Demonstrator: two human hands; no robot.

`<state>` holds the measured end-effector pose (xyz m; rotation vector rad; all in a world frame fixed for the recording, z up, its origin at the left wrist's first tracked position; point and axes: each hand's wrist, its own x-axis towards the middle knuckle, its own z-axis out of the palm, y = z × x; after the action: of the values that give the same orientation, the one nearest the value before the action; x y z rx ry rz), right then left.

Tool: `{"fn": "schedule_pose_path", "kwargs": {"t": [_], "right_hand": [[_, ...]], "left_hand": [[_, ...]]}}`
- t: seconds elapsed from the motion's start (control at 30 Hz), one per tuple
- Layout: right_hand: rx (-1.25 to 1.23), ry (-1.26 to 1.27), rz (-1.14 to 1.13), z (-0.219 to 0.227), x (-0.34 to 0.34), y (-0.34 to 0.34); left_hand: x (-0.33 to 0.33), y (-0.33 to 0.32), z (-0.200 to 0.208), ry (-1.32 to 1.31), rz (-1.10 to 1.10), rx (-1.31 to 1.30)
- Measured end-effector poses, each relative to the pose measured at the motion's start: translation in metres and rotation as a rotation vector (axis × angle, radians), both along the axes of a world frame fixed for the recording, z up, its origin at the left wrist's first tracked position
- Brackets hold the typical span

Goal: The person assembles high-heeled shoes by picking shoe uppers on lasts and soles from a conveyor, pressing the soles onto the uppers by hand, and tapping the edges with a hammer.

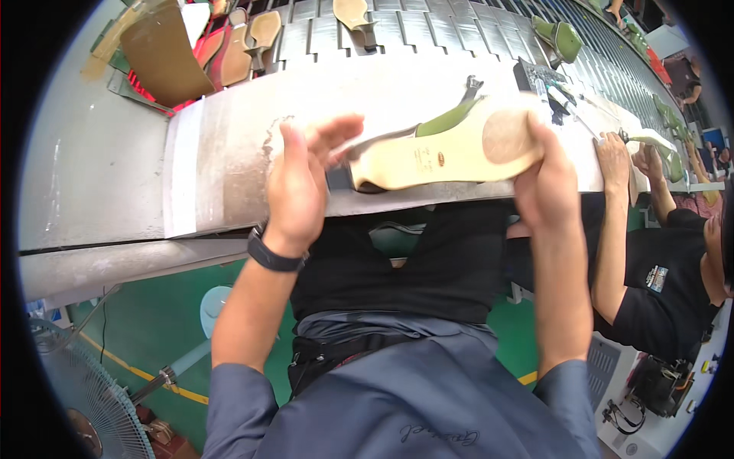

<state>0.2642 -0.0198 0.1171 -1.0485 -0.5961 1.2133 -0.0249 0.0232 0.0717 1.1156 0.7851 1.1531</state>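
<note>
My right hand (547, 172) grips the right end of a beige shoe insole (459, 157), thumb on its upper face. The insole has a small dark printed mark and a round tan patch near my thumb. Its left end shows a dark edge; whether that belongs to the insole is unclear. Just left of that end, my left hand (302, 180) is open, fingers apart and slightly blurred, holding nothing. Behind the insole appears a green shoe part (447, 121) with a small dark fitting at its tip; I cannot tell whether the two are joined.
Along the far side runs a slatted metal conveyor (413, 30) carrying a tan shoe piece (353, 14) and a green shoe (564, 40). Brown shoe pieces (237, 50) stand at far left. A black tray (535, 76) holds tools. At right, a co-worker's hands (614, 162) work beside me.
</note>
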Motion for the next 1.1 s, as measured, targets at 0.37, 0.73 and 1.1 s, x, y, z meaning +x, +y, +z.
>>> {"fn": "schedule_pose_path", "kwargs": {"t": [0.37, 0.73, 1.1], "right_hand": [[0.337, -1.161, 0.157, -0.009, -0.057, -0.057], [0.941, -1.358, 0.112, 0.052, -0.092, -0.005], [1.157, -1.429, 0.034, 0.02, -0.104, 0.017]], "left_hand": [[-0.002, 0.036, 0.045, 0.327, 0.168, 0.473], [-0.006, 0.035, 0.035, 0.2, 0.002, 0.337], [-0.005, 0.038, 0.022, 0.254, -0.018, 0.496]]}}
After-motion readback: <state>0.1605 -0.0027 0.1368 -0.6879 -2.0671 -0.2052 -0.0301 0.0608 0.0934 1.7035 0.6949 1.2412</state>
